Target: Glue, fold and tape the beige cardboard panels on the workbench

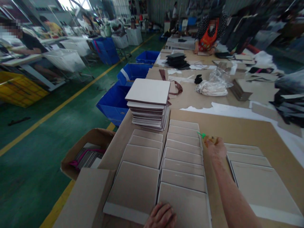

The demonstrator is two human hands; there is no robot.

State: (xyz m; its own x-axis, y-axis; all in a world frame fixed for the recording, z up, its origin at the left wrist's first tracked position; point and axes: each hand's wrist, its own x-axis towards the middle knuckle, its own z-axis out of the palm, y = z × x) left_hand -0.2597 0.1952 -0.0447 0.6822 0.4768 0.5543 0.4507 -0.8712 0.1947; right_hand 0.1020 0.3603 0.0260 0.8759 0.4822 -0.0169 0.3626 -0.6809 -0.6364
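My right hand (217,147) pinches a small green-tipped tool (202,135) with a yellowish-brown stained grip. Its green tip is at the right edge of the middle row of overlapping beige boards (181,152), near the far end. I cannot make out what kind of tool it is. At the near end, my left hand (162,217) lies with its fingers over the lower left corner of the front board (182,202). To the left runs another overlapping row of boards (136,180), and a third row of boards (261,180) lies right of my right forearm.
Behind the rows stands a tall stack of boards (148,91). Blue bins (114,101) and a cardboard box (87,148) with panels flank the table's left side. Farther back lie black pieces (177,60) and a plastic bag (213,84). A person in a red apron (209,36) works there.
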